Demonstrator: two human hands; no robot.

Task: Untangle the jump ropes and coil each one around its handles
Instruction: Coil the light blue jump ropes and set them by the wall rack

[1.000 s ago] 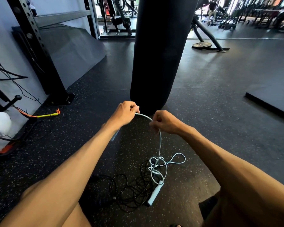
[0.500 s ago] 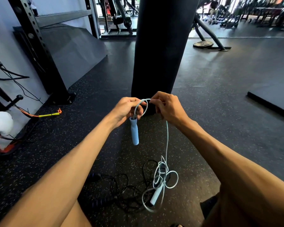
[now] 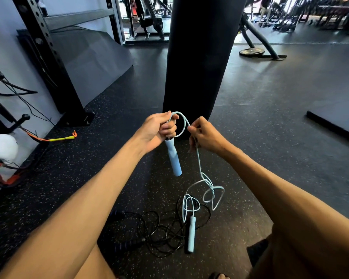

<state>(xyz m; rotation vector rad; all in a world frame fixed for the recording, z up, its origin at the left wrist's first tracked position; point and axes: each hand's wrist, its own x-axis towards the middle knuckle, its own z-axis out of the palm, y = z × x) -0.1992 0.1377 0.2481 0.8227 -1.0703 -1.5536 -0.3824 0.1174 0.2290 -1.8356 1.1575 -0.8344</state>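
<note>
While left hand (image 3: 157, 130) grips the handle (image 3: 173, 158) by its top, fingers curled round it, the handle hangs below the fist. Its long axis is near vertical, free end tipped slightly toward right hand (image 3: 206, 136). Right hand pinches blue rope (image 3: 199, 165) just beside it, a short arch joining the two. Slack drops below right hand into loose loops. Second handle (image 3: 191, 234) lies under them across black rope (image 3: 127, 245). Feed comes from the right, so right hand likely winds.
</note>
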